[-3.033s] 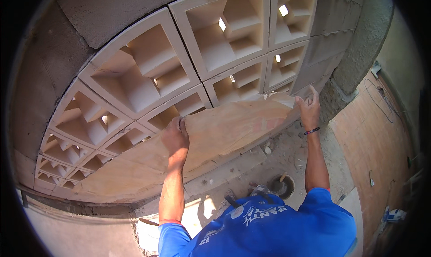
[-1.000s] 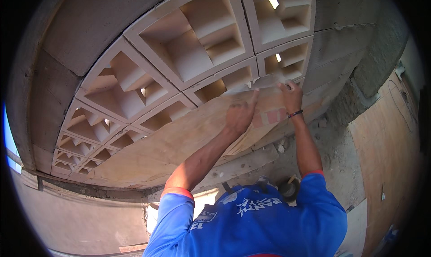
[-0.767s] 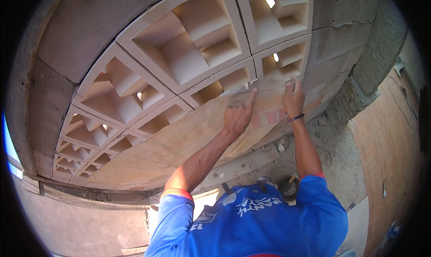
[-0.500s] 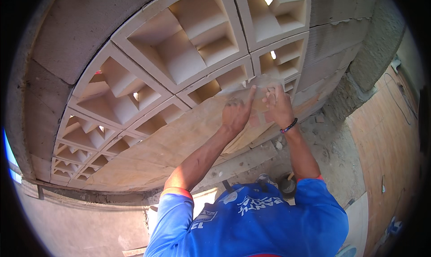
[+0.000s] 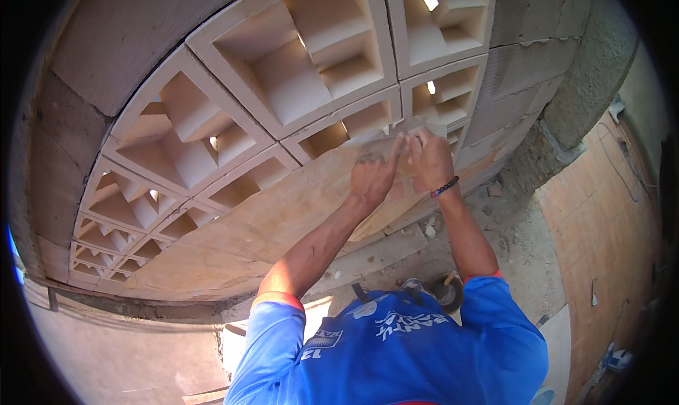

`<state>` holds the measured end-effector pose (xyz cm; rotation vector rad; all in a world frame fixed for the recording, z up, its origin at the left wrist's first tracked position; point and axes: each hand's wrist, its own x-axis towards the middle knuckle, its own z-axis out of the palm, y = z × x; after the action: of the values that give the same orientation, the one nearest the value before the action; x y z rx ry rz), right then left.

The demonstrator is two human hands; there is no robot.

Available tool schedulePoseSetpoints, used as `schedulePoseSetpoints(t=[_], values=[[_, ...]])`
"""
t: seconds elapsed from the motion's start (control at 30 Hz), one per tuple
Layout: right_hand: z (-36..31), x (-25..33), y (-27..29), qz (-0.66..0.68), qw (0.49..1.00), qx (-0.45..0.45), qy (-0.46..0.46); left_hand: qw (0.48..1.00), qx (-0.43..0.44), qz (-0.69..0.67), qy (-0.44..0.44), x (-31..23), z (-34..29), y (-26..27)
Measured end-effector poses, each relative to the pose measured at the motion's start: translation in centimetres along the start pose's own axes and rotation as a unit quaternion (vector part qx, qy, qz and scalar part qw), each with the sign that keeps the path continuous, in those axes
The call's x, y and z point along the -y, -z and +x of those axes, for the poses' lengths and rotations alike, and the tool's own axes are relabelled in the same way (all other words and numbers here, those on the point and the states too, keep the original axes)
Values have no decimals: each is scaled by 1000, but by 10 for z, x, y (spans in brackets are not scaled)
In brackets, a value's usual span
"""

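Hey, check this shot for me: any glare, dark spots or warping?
In the head view, fisheye warping bends the ventilation blocks toward a black rim; their recesses are partly shadowed, with small gaps blown out white; a bright patch glares beside the blue shirt; the left hand and right hand look fairly clear.

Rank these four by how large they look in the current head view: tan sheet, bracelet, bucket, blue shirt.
1. Blue shirt, though its nearness to the camera probably enlarges it
2. Tan sheet, partly covered by the arms
3. Bucket, partly hidden
4. Bracelet
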<state>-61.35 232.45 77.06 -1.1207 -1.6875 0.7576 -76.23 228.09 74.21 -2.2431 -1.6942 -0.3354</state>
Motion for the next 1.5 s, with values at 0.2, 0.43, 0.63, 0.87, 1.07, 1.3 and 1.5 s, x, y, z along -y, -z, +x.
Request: schedulePoseSetpoints(t=[0.2,0.43,0.63,0.87,1.07,1.3,1.5], values=[[3,-7,-6,-67,997,-24,19,1000,-11,-9,-2,1,1,-1],[-1,2,-7,-19,999,-23,-12,1000,-21,-5,-2,2,-1,1],[-2,3,-15,-123,988,-81,46,1000,-11,12,-22,4,2,-3],[-3,28,-21,-242,968,-72,11,999,-19,-13,-28,7,0,-2],[0,26,-25,-254,964,-82,5,999,-15,-23,-23,6,0,0],[9,16,-34,-157,982,-98,-48,999,-43,-5,-33,5,3,-5],[12,27,-26,-187,980,-47,-45,998,-44,5,-43,11,3,-7]])
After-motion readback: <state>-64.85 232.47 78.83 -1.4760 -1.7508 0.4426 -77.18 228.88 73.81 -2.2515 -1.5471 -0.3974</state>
